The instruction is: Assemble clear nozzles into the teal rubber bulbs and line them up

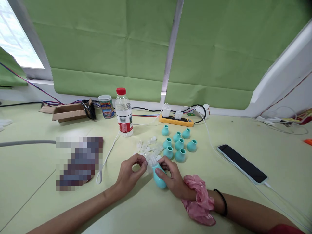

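My right hand (172,177) is wrapped round a teal squeeze bulb (159,181), held tilted with its round end toward me. A clear plastic tip (153,160) sits at the bulb's neck. Just left of it, my left hand (131,172) is closed in a pinch, thumb against forefinger, beside the clear tip. What its fingertips hold, if anything, is too small to make out. Beyond my hands lies a loose heap of clear plastic pieces (148,147). Several more teal bulbs (179,144) stand to the right of the heap, their open necks upward.
Behind stand a red-capped water bottle (124,120), a can (107,109) and an orange power strip (175,121) with white chargers. An open cardboard box (70,113) is at back left. A phone (242,163) on a white cable lies right; a blurred-out item (81,164) lies left.
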### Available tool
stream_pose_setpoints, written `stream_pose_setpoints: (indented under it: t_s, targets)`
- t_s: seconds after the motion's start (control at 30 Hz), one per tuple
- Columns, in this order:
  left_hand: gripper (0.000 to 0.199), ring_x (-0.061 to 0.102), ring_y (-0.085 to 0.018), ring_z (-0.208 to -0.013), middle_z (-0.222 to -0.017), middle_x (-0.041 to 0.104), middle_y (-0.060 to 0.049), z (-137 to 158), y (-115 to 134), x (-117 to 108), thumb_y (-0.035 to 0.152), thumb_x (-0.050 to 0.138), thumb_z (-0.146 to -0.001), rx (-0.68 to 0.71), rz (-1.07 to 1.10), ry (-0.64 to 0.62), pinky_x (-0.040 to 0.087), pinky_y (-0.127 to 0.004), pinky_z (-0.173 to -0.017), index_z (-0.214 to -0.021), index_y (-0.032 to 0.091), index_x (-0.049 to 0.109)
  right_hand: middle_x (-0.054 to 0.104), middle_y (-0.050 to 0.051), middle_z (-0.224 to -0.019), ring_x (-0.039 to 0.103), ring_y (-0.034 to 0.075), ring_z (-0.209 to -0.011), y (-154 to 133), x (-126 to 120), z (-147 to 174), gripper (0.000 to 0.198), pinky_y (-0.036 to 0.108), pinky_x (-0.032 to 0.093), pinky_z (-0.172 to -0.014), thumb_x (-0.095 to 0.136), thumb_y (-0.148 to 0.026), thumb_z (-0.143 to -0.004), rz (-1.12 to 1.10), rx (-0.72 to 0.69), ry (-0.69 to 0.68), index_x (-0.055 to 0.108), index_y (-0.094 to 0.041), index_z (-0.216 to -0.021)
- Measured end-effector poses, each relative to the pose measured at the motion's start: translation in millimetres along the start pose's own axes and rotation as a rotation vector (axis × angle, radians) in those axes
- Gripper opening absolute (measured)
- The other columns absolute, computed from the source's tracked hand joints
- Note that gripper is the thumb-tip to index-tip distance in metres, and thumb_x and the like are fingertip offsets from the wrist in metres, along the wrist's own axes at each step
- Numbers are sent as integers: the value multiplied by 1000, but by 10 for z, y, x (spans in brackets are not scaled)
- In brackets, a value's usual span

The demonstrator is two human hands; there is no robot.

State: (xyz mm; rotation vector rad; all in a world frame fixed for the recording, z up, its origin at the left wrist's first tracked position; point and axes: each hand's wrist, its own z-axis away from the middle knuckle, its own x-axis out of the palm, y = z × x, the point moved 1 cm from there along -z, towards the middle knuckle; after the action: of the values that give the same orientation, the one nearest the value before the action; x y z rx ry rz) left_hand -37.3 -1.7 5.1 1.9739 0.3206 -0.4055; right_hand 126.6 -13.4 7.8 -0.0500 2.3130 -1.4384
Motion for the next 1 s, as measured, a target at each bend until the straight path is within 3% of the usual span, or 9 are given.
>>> stream_pose_setpoints:
  t_s: [0.13,0.37,0.57,0.67,0.8,0.9,1.0]
  targets:
    - [11,54,-12,-62,-63,56,0,-76,-70,-39,23,47,-74,-87,30,86,46,-23,-59,-68,15,51,43,-1,-65,40,12,-61,-55,-2,57,15,24,35,-58,43,-33,-76,85,-87,-49,43,-17,-79]
    - [9,53,-13,-65,-70,59,-2,-112,-83,-49,17,50,-71,165,-139,54,44,-23,-59,-71,17,58,45,-1,-66,42,11,-61,-66,18,53,14,24,37,-59,47,-30,-72,106,-76,-62,45,-18,-80]
    - [20,52,-14,-73,-78,56,-4,-34,-13,-101,18,35,-80,149,-106,46,42,-26,-66,-84,16,55,48,-1,-67,44,12,-61,-59,52,16,12,24,36,-58,51,-22,-68,254,-115,-44,46,-18,-77]
    - [24,47,-15,-65,-71,51,-5,41,86,-132,23,26,-82,251,-72,-25,39,-28,-60,-81,15,49,45,-1,-64,42,11,-59,-75,66,11,8,23,35,-54,52,-21,-65,332,-171,-72,45,-18,-67]
    - [18,42,-14,-58,-61,47,-3,127,164,-60,22,34,-79,411,-236,-203,34,-25,-54,-69,15,46,45,0,-68,44,11,-59,-77,87,30,8,23,35,-52,52,-23,-63,394,-227,-151,46,-18,-66]
    - [27,33,-10,-47,-48,38,2,172,169,21,19,35,-80,411,-325,-248,25,-23,-46,-53,16,38,45,1,-68,44,12,-60,-64,102,58,10,23,36,-52,51,-25,-65,415,-308,-218,47,-17,-68]
    - [33,25,-8,-43,-45,26,5,194,190,52,20,31,-82,305,-226,-303,21,-23,-45,-49,16,30,46,2,-66,44,13,-60,-68,102,82,11,24,36,-51,49,-27,-68,401,-398,-232,48,-16,-70]
